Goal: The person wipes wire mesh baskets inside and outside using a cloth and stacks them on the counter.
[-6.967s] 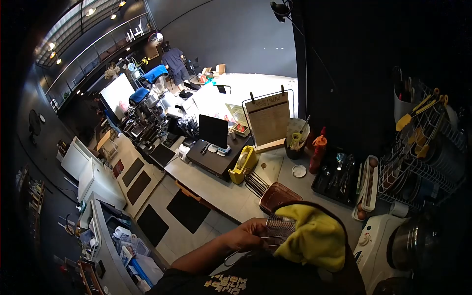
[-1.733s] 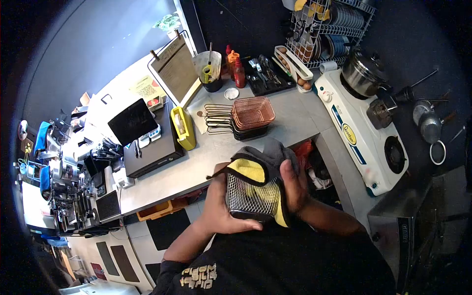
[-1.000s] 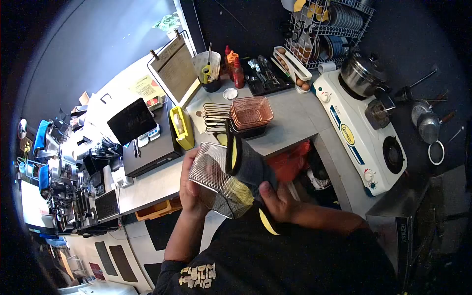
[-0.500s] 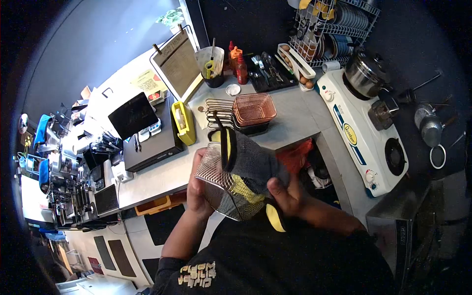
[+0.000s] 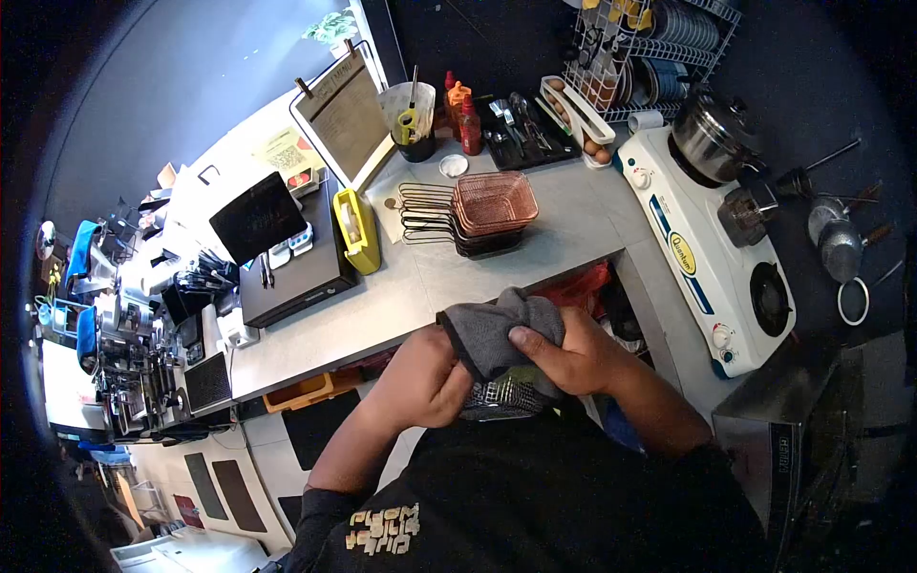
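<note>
A grey cloth (image 5: 492, 329) with a dark edge is bunched over a silver wire frying basket (image 5: 501, 398), whose mesh shows below it, close to my body. My right hand (image 5: 573, 353) is closed on the cloth, thumb on top. My left hand (image 5: 425, 377) is curled into a fist at the basket's left side, gripping it; the exact part is hidden by the fingers and cloth. On the counter beyond stand stacked wire baskets (image 5: 497, 202), the top one copper-coloured, their handles pointing left.
Behind the stack are a small white dish (image 5: 453, 166), sauce bottles (image 5: 469, 129) and a black cutlery tray (image 5: 525, 134). A white gas stove (image 5: 683, 248) with a steel pot (image 5: 712, 138) stands right. A yellow tape dispenser (image 5: 355, 232) is left, beside a black box (image 5: 296, 277).
The basket has turned and dropped closer to my body, with the cloth now covering most of it. My left hand has moved from the basket's outside into a fist beside the cloth.
</note>
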Available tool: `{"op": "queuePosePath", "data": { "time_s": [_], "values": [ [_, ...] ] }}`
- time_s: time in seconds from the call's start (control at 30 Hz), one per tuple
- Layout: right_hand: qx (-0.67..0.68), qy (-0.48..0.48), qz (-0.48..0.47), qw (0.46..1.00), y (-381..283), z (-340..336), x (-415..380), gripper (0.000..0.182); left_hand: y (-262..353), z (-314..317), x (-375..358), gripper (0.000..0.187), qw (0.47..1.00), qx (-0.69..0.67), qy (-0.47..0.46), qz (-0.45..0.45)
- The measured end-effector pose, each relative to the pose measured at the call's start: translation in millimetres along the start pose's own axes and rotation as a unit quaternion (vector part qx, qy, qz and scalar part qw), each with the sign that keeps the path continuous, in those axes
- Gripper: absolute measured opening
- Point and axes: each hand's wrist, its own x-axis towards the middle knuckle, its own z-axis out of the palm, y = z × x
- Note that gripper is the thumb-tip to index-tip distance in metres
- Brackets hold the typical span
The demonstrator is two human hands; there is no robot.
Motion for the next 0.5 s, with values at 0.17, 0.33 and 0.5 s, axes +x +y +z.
{"op": "queuePosePath", "data": {
  "time_s": [0.17,0.33,0.5],
  "values": [
    [0.073,0.119,-0.091,0.986,-3.8,0.7,-9.1,0.034,-13.3,2.4,-6.8,0.031,0.995,-0.061,0.076,-0.018],
    [0.155,0.206,-0.166,0.952,34.1,9.8,-17.4,0.036,-50.2,14.9,-8.1,0.066,0.975,-0.057,0.197,0.088],
    [0.163,0.118,-0.08,0.976,32.7,11.5,-22.4,0.037,-56.7,10.0,-29.5,0.07,0.984,0.107,0.141,0.029]
  ]
}}
